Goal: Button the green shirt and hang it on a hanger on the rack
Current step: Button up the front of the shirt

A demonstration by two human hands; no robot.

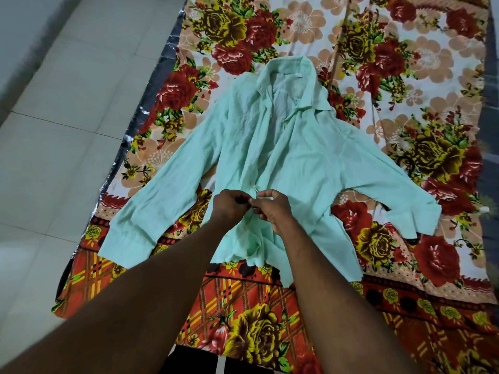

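Green shirt on floral blanket, tiled floor at left.

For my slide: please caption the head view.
The left hand and right hand pinch the front of the green shirt, spread on a floral sheet.

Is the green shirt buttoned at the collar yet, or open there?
Open. Below the collar the green shirt gapes, showing its inside back. The left hand and right hand pinch its front lower down.
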